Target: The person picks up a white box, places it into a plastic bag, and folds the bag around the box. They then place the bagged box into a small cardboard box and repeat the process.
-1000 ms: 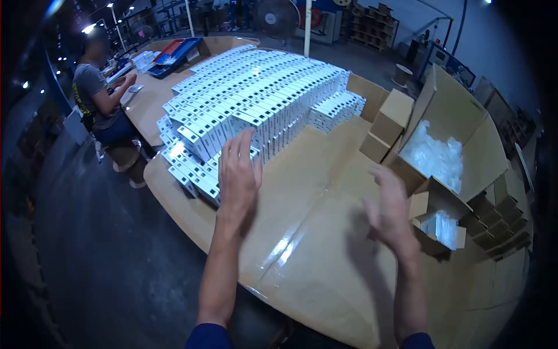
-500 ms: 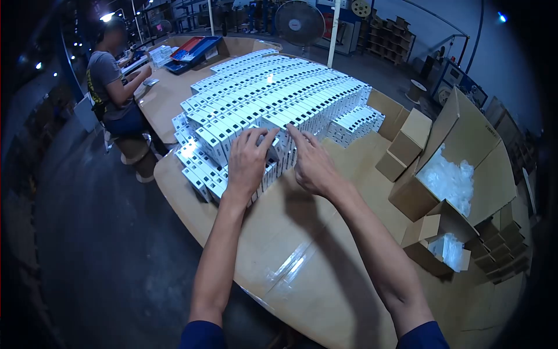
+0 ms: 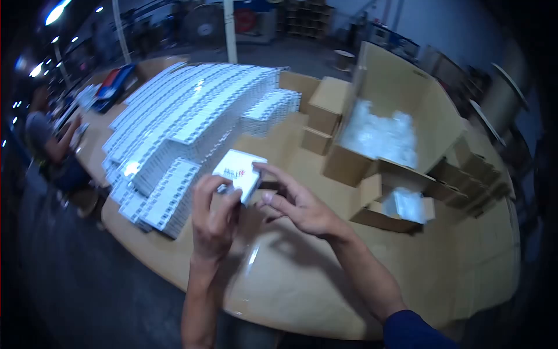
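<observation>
A small white box (image 3: 243, 168) with dark and red print is up in front of me, above the tabletop (image 3: 290, 273). My left hand (image 3: 215, 215) grips its lower left side between thumb and fingers. At the box's right edge is my right hand (image 3: 299, 203), its index fingertip at the upper corner and its thumb apart from the finger. Whether that fingertip presses on the box is hard to tell. Behind and left of my hands stand long packed rows of white boxes (image 3: 192, 99), with a lower block of them (image 3: 168, 195) nearest my left hand.
Right of my hands stands a large open carton (image 3: 343, 163) with clear plastic bags. A smaller open carton (image 3: 369, 203) is in front of it. Closed brown boxes (image 3: 328, 104) stand behind. At the far left, a person (image 3: 52, 139) sits near a blue tray (image 3: 119, 87).
Both hands have come away from the rows, and a white box is now in my left hand. The camera view has turned to the right.
</observation>
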Demonstrator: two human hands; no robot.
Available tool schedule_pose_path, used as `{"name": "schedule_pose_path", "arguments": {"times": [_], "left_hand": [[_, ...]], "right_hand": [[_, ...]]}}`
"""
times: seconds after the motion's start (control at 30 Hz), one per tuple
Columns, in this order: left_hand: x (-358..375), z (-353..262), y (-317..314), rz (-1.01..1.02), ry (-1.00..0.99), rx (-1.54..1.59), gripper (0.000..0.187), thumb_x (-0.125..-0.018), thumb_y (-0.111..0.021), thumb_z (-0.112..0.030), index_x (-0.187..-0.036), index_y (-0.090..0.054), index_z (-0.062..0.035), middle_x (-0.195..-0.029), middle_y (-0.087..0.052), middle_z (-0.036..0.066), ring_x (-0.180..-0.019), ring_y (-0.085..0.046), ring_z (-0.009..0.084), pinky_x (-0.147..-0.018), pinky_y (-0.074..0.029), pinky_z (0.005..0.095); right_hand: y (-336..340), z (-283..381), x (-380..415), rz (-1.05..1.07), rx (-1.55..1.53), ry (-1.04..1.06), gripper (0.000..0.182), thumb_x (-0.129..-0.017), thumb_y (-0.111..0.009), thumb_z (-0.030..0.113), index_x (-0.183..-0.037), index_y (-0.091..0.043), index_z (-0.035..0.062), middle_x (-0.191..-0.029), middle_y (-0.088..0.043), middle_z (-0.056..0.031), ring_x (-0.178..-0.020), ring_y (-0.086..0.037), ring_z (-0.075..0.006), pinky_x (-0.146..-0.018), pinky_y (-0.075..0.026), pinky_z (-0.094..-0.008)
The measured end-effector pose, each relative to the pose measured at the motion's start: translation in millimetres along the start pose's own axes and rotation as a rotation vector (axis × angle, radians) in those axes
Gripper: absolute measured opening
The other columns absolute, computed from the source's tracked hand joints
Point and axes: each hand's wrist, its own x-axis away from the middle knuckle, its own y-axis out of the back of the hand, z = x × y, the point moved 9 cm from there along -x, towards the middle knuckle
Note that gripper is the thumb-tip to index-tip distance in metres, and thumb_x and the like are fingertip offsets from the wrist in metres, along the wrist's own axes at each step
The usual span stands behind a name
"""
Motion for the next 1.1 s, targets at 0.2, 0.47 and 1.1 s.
{"name": "schedule_pose_path", "arguments": {"times": [0.2,0.47,1.1], "left_hand": [[-34,-107,-77,0.33,-0.185,0.342,0.035,-0.076,-0.085,-0.011,-0.106,-0.068,-0.0063,-0.114,-0.063,0.012,-0.105,-0.064,0.032,-0.087,-0.054,0.0439],[-153,-131,-259,0.518,-0.18,0.413,0.011,-0.087,-0.07,-0.001,-0.097,-0.066,0.0032,-0.091,-0.068,0.02,-0.087,-0.068,0.0374,-0.078,-0.055,0.0438],[-224,-60,-470,0.748,0.287,0.402,0.017,-0.087,-0.069,-0.013,-0.087,-0.061,0.0017,-0.076,-0.066,0.012,-0.076,-0.066,0.019,-0.071,-0.052,0.0343]], "right_hand": [[83,13,94,-0.272,-0.181,0.037,0.034,-0.108,-0.054,0.014,-0.141,-0.055,0.0049,-0.126,-0.058,-0.0067,-0.108,-0.062,-0.0126,-0.088,-0.058,-0.0307],[233,92,200,-0.752,0.317,0.174,0.021,-0.104,-0.051,0.0,-0.112,-0.07,0.0014,-0.105,-0.065,-0.0067,-0.082,-0.066,-0.0111,-0.072,-0.055,-0.0247],[387,117,135,-0.987,1.019,0.177,0.033,-0.087,-0.073,0.019,-0.118,-0.075,0.0058,-0.123,-0.065,-0.0305,-0.132,-0.052,-0.0483,-0.111,-0.042,-0.0487]]}}
